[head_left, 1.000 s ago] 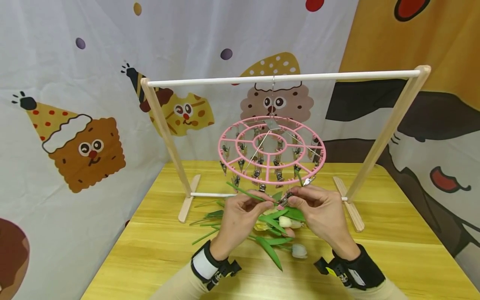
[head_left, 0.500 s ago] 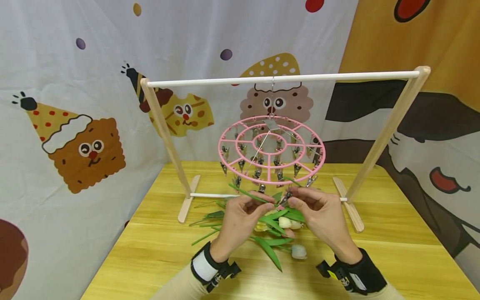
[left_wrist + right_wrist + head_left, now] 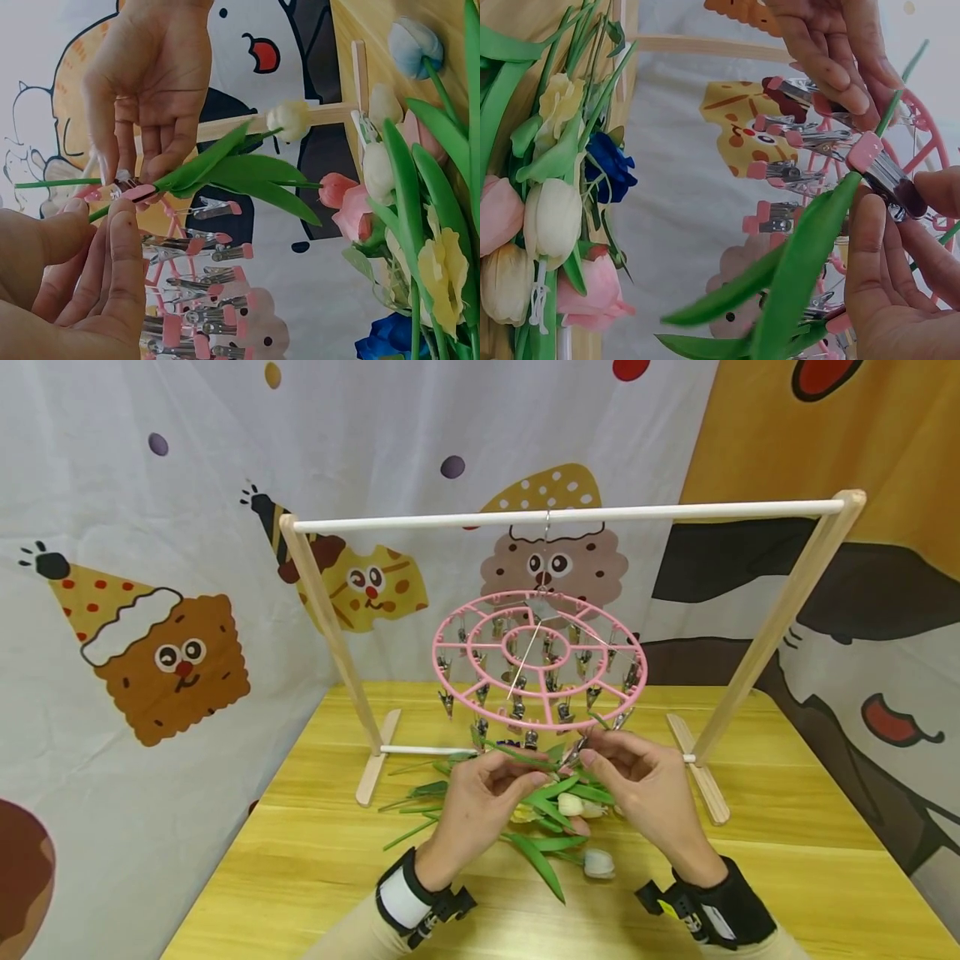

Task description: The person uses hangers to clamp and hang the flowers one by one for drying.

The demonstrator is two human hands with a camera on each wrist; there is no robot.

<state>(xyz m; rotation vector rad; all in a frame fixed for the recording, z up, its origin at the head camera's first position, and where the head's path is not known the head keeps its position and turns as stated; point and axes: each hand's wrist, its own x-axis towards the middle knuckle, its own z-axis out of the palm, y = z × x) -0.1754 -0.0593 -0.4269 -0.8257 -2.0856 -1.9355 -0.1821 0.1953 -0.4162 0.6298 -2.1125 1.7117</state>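
Observation:
My left hand [image 3: 480, 797] pinches the green stem [image 3: 889, 112] of an artificial flower between thumb and fingers. Facing it, my right hand [image 3: 651, 793] pinches the back end of a metal clip [image 3: 885, 176] with pink tips, which hangs from the round pink clip hanger [image 3: 450, 647]. That clip's pink tip overlaps the stem just above the long green leaves [image 3: 802, 255]. In the left wrist view a cream tulip [image 3: 288, 120] and a pink tulip [image 3: 337, 190] extend sideways past the hands. A second green stem [image 3: 56, 182] passes behind my right hand's fingers.
Below the hands, artificial flowers lie heaped on the wooden table [image 3: 300, 893], including a pale tulip [image 3: 597, 862] and a blue rose [image 3: 609, 169]. The hanger hooks onto a white rod [image 3: 420, 522] between wooden posts [image 3: 780, 618]. Several clips dangle around it.
The hanger has turned slightly and shifted a little left, its clips swinging. The stem's free end in my left hand has dipped. Both hands stay close together with small finger shifts.

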